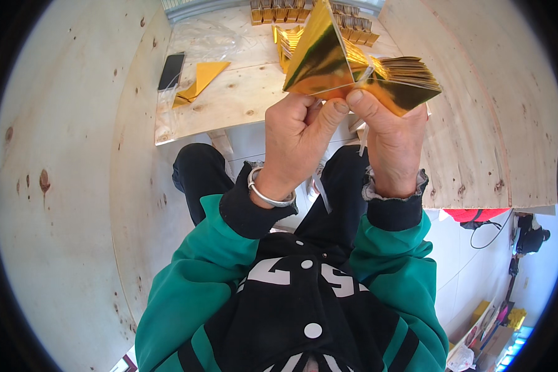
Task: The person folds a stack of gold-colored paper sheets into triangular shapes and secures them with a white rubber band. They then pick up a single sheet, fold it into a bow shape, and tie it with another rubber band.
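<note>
A bundle of folded metallic gold paper (323, 65) is raised above the wooden tabletop, fanned at both ends and narrow in the middle, where a clear plastic strip (366, 76) passes around it. My left hand (302, 135) grips its lower edge left of the middle, thumb pressed near the strip. My right hand (393, 135) holds the right part, its thumb beside my left thumb. Ends of plastic strip hang below the hands. Behind the bundle, more gold folded paper (286, 44) lies on the table. A single folded gold sheet (200, 83) lies to the left.
A dark smartphone (171, 72) and loose clear plastic strips (209, 39) lie at the table's left. Rows of folded gold paper bundles (279, 13) stand at the back. Plywood panels (74, 162) rise at both sides. Another person (530, 235) is far off at the right.
</note>
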A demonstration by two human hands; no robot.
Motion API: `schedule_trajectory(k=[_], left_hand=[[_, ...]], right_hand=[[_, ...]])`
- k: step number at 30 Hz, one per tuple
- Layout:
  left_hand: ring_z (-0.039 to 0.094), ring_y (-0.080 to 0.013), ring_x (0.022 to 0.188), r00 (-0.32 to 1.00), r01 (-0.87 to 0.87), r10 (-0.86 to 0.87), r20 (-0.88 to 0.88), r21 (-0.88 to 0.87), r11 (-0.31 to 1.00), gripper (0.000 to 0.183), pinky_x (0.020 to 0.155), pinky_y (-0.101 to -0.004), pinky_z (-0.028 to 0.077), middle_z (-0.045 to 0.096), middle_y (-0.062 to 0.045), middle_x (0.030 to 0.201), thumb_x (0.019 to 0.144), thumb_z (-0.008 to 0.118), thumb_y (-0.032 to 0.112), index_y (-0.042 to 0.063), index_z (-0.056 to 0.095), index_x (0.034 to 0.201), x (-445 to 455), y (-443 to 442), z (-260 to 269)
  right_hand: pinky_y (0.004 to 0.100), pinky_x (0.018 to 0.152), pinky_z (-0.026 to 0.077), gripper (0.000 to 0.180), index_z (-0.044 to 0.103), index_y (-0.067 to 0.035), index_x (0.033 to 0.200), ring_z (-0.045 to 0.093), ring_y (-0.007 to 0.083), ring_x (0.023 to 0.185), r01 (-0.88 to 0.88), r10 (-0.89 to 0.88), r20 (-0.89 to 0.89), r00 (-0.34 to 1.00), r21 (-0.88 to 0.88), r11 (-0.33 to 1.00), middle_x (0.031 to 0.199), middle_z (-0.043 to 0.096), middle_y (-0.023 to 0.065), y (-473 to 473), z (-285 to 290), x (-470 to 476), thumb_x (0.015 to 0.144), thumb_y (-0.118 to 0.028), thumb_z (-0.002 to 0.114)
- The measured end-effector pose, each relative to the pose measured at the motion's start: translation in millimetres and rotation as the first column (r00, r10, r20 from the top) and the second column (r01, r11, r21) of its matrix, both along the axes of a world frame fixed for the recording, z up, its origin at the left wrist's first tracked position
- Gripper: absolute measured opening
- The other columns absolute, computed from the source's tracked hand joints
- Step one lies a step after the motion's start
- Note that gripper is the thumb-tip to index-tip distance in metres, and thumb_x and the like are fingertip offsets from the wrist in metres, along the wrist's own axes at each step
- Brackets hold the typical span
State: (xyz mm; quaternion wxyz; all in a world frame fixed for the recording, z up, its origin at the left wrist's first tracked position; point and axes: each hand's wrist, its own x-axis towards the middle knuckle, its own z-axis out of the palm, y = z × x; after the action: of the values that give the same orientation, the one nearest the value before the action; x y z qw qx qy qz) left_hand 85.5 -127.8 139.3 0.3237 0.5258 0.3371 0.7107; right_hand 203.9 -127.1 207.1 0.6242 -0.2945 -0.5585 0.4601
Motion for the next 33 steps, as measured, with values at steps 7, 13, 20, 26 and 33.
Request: schedule_trajectory(k=[7,13,20,26,33], left_hand=[[0.038,-0.0143,0.054,0.975,-0.174,0.19,-0.117,0.136,0.975,0.044,0.049,-0.0291,0.03,0.046,-0.002,0.064,0.089,0.071,0.044,0.002,0.067,0.098,-2,6,0],[0.038,-0.013,0.055,0.986,-0.086,0.102,-0.132,0.123,0.989,0.039,0.05,-0.0277,0.031,0.046,-0.002,0.065,0.092,0.07,0.039,0.003,0.067,0.107,-3,2,0],[0.045,-0.0104,0.056,0.99,-0.076,0.092,-0.103,0.149,0.986,0.032,0.052,-0.0251,0.037,0.056,-0.003,0.068,0.093,0.07,0.03,0.0,0.068,0.106,0,1,1],[0.056,-0.0095,0.06,0.984,-0.113,0.129,-0.12,0.131,0.985,0.029,0.055,-0.0238,0.043,0.066,-0.007,0.073,0.093,0.071,0.024,-0.003,0.067,0.102,1,-4,4],[0.049,-0.0061,0.058,0.997,-0.073,0.073,-0.008,0.081,0.994,0.023,0.051,-0.0235,0.039,0.063,-0.004,0.068,0.092,0.072,0.018,-0.005,0.069,0.089,4,-6,7]], right_hand=[[0.0238,0.075,0.052,0.031,0.067,0.004,0.107,0.064,0.0108,0.082,-0.015,0.015,0.019,1.0,0.019,1.0,0.096,0.071,0.0061,3,1,3,0.08,-0.005,0.08],[0.0234,0.075,0.053,0.031,0.066,0.004,0.107,0.064,0.0106,0.081,-0.002,0.001,0.012,1.0,0.03,1.0,0.095,0.071,0.0066,2,0,1,0.08,-0.004,0.079],[0.0234,0.074,0.054,0.03,0.066,0.005,0.106,0.065,0.0106,0.08,0.016,-0.016,0.022,1.0,0.027,1.0,0.094,0.071,0.0071,1,0,2,0.08,-0.003,0.079],[0.0231,0.073,0.054,0.029,0.066,0.005,0.104,0.065,0.0104,0.08,0.029,-0.03,0.042,0.999,0.024,0.999,0.094,0.071,0.0073,1,-1,2,0.08,-0.003,0.079],[0.023,0.071,0.054,0.029,0.066,0.004,0.103,0.065,0.0101,0.078,0.02,-0.02,0.016,1.0,0.035,0.999,0.092,0.071,0.007,0,0,0,0.08,-0.004,0.08]])
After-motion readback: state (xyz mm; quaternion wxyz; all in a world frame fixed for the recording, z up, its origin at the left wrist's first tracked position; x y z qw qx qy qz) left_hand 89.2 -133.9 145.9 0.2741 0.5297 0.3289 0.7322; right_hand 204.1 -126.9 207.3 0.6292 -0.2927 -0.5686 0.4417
